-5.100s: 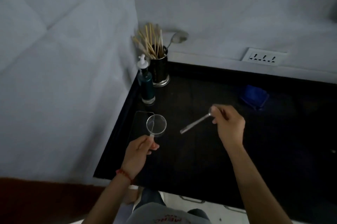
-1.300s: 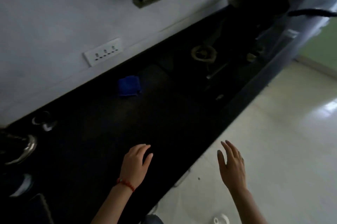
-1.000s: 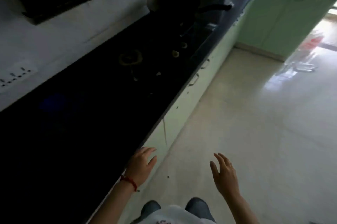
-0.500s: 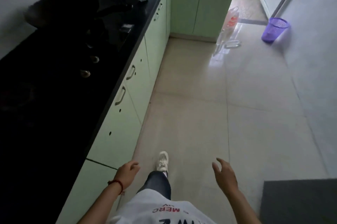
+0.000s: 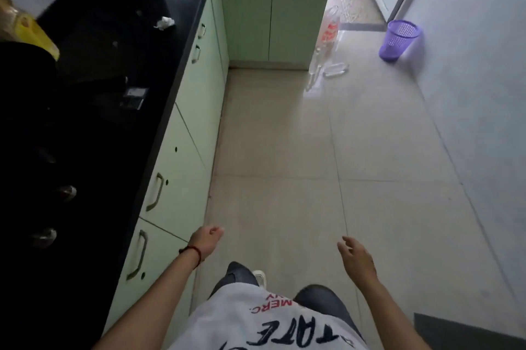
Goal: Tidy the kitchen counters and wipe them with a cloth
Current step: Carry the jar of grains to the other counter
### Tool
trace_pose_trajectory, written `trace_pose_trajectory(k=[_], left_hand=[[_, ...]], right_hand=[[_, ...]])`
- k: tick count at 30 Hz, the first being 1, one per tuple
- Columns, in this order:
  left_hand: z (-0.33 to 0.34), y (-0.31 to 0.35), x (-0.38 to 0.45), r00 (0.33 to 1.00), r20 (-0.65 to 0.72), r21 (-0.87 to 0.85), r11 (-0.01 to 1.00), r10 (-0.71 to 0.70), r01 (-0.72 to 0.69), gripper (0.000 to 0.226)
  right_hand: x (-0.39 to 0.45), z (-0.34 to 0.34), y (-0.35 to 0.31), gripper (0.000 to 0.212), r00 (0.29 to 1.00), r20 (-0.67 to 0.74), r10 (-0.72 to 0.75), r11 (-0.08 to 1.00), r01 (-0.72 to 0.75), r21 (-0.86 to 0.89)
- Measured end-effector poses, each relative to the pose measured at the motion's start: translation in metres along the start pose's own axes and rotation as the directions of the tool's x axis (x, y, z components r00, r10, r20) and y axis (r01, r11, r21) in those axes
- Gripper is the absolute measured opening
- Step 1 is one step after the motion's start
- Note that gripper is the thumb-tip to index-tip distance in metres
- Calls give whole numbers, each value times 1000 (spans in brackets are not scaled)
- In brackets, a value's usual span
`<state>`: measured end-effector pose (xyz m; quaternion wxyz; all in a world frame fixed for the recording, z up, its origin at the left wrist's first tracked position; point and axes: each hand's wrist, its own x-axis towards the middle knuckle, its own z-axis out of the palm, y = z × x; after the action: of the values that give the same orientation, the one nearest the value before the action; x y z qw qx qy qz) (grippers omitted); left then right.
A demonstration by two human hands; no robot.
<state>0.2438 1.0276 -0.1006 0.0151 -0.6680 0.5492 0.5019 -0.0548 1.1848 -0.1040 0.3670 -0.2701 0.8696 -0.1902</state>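
One purple basket (image 5: 399, 40) on floor, contents unseen

A purple mesh wastebasket (image 5: 399, 41) stands on the tiled floor (image 5: 284, 150) against the right wall. Clear plastic bottles (image 5: 336, 70) and a printed plastic bag (image 5: 330, 29) lie beside the pale green cabinets (image 5: 273, 10). A dark mat (image 5: 466, 332) fills the lower right corner.

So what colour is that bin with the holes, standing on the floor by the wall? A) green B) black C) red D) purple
D: the bin by the right-hand wall is purple, a mesh basket standing on the pale floor tiles.
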Motion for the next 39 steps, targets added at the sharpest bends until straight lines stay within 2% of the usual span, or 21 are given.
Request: trace_pose_trajectory(k=[7,11,15,21,28,32,36,39], left_hand=[[5,117,96,992,117,3,998,55,-56,19],[10,155,154,994,103,-9,1000,-20,21,20],[17,186,182,984,88,-23,988,-153,155,27],[18,224,229,963,76,-65,963,-258,263,25],[-20,254,299,925,41,-324,871,-377,369,18],[-56,266,361,882,27,-406,801,-470,440,18],[-94,302,418,874,31,-437,780,-485,448,22],[-124,345,453,907,18,-441,811,-420,384,19]], right_hand=[[93,-31,-18,37,992,1,127,991,-127,43],[173,-53,-39,37,988,48,148,988,-150,35],[247,-80,-72,36,979,125,162,987,-162,-17],[350,-104,-152,37,967,232,105,991,-81,-111],[455,-93,-268,39,948,317,22,980,42,-193],[508,-80,-323,38,948,317,17,970,61,-236],[550,-74,-374,37,956,293,12,967,64,-247],[572,-71,-408,37,959,284,8,964,68,-256]])
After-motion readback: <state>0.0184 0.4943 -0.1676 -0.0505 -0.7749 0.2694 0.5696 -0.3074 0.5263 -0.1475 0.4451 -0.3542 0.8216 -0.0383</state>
